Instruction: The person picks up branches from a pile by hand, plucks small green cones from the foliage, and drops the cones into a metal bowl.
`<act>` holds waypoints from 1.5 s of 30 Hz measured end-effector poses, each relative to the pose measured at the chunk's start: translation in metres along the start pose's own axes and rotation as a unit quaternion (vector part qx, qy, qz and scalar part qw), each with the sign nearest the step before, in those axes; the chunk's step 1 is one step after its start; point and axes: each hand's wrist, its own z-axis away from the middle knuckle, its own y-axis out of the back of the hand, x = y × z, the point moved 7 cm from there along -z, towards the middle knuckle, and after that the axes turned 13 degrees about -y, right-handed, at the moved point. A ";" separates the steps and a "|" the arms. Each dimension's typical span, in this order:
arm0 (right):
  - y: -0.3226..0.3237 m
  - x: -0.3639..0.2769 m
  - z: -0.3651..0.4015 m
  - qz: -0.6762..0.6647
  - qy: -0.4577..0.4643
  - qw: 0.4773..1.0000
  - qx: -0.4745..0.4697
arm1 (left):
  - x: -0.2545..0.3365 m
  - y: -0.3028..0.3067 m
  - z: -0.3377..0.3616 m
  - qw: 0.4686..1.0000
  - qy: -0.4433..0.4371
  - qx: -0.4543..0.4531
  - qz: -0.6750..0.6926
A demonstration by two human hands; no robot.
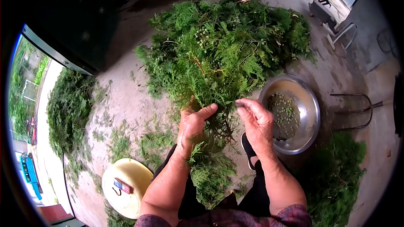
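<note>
My left hand [194, 122] is closed around a green leafy sprig [214, 92], with the thumb laid across it, in front of a large heap of cut branches [235, 42]. Just right of the sprig, my right hand [257, 120] has its thumb and fingertips pinched together; what they hold, if anything, is too small to name. Beside my right hand stands a metal basin [312, 120] with small pale green cones or berries [286, 111] in its bottom.
At lower left sits a pale yellow round lid or stool [122, 201] with a red phone [123, 186] on it. More greenery [69, 113] lies at left and lower right [336, 172]. A metal fork [366, 111] lies at right. My shoe [248, 149] is near the basin.
</note>
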 end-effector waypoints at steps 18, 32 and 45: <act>0.002 0.007 0.001 -0.156 -0.092 0.982 0.047 | 0.000 -0.029 0.022 0.999 0.027 -0.033 -0.022; 0.006 -0.001 -0.010 -0.058 -0.009 0.998 -0.029 | 0.000 -0.029 0.022 0.997 0.029 -0.058 -0.050; 0.020 0.012 -0.003 -0.078 0.002 0.989 0.128 | -0.007 -0.034 0.025 0.997 0.019 -0.068 -0.044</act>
